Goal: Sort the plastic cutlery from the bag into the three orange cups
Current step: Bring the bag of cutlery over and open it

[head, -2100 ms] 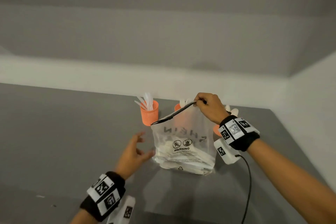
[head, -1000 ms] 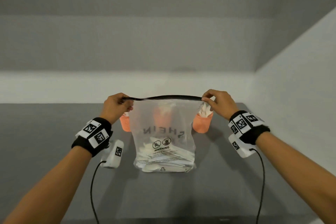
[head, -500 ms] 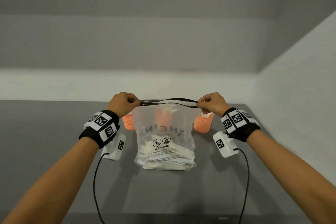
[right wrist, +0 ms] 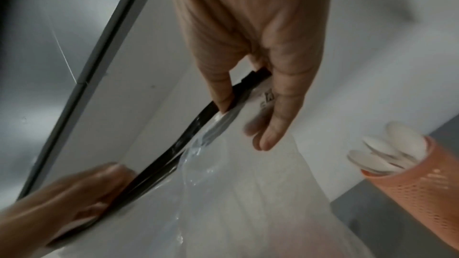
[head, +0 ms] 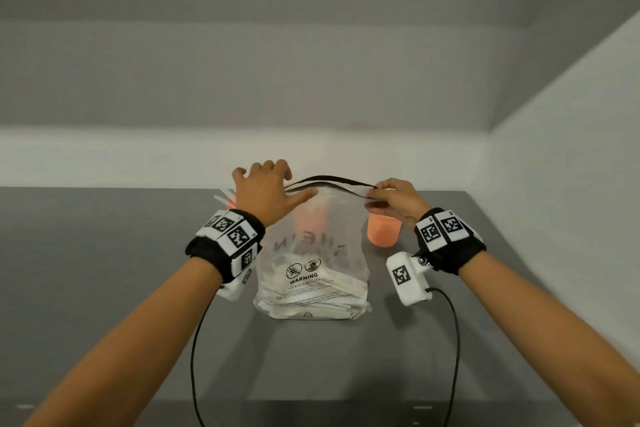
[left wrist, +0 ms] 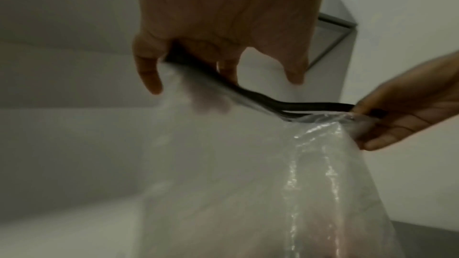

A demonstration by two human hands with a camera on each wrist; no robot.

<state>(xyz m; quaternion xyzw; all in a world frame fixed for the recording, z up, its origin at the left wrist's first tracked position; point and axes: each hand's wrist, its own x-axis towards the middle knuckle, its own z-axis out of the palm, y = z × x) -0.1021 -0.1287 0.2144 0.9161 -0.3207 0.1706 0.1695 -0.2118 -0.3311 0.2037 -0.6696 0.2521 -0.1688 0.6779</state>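
A clear plastic bag [head: 311,253] with a black zip strip [head: 332,180] stands on the grey table [head: 104,270]. White cutlery [head: 311,302] lies at its bottom. My right hand [head: 381,192] pinches the strip's right end [right wrist: 248,95]. My left hand [head: 266,191] is spread at the left end of the bag's mouth, and its fingers [left wrist: 218,70] dip past the strip. One orange cup [head: 384,234] stands right of the bag and holds white spoons [right wrist: 392,148]. A second cup [head: 311,218] shows through the plastic. My left hand hides the third cup, all but white cutlery tips [head: 223,196].
A white wall [head: 554,184] rises close along the table's right edge, and another runs behind the cups. Black cables [head: 194,357] hang from both wrist cameras over the table's near edge. Bare grey tabletop lies to the left and in front of the bag.
My left hand has let go of the strip's left end and spread its fingers at the mouth. The two strips have parted a little. My right hand keeps its pinch.
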